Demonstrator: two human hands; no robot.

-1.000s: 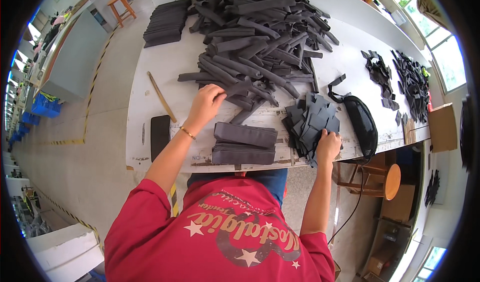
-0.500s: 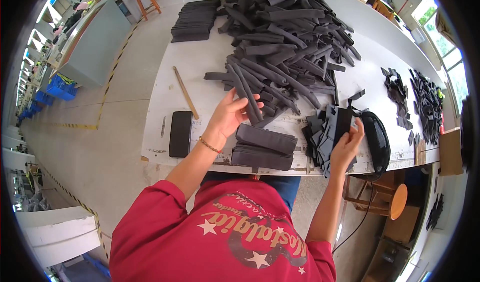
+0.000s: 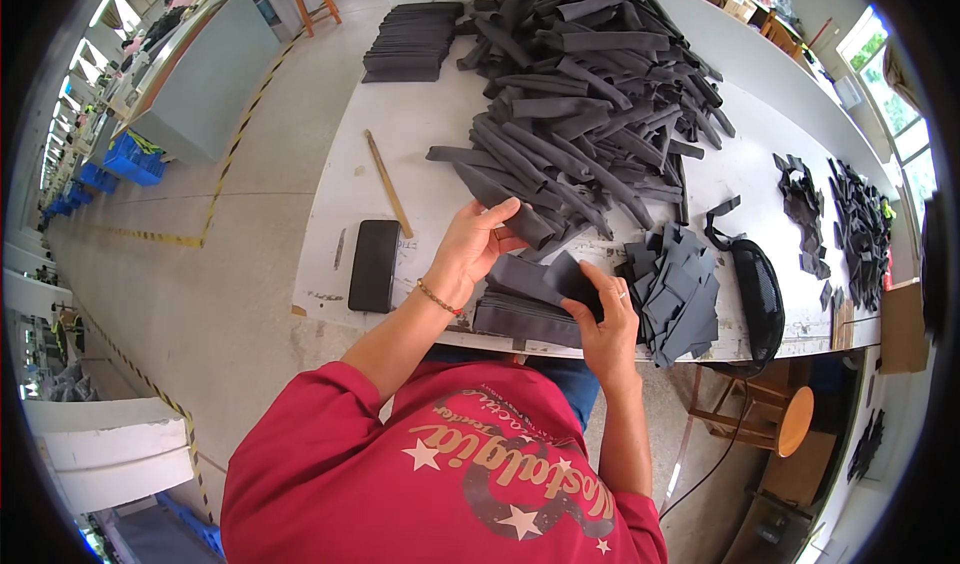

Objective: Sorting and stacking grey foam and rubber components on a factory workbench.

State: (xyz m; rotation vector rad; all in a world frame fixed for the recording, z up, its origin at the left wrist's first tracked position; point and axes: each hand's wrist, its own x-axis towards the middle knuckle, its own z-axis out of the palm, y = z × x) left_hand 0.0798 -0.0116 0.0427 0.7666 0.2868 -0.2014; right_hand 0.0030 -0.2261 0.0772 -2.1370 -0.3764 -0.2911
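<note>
Workshop with a grey floor (image 3: 250, 294), yellow-and-black tape (image 3: 232, 159) running across it, and one big white desk (image 3: 760, 129) filling the middle. Next biggest is the person's red T-shirt (image 3: 340, 484), which has tan lettering (image 3: 480, 461) and pale stars (image 3: 522, 521) printed on the front. Both forearms reach over the near edge, left one slanting inward, right one nearly straight up.

Huge heap of dark fabric tubes (image 3: 590, 104) at the back, way too many to count. Left hand (image 3: 480, 244) is at its near side, thumb on top, fingers gripping one tube (image 3: 530, 227). Right hand (image 3: 605, 324) is bent inward over two folded bundles (image 3: 525, 321), with its fingers pinching one dark flat piece (image 3: 573, 282). So the two held pieces sit close together, mid-desk near the front.

Going smaller: one neat dark stack (image 3: 410, 44) at the far left, one pile of flat pieces (image 3: 675, 289) just right of the right hand, one black mesh pouch (image 3: 757, 299) beside that. Over on the left, one black phone-like slab (image 3: 374, 266) and one thin wooden stick (image 3: 388, 184). Tiniest bits: one bracelet (image 3: 438, 299) on the left wrist, one ring (image 3: 621, 295) on the right hand.
</note>
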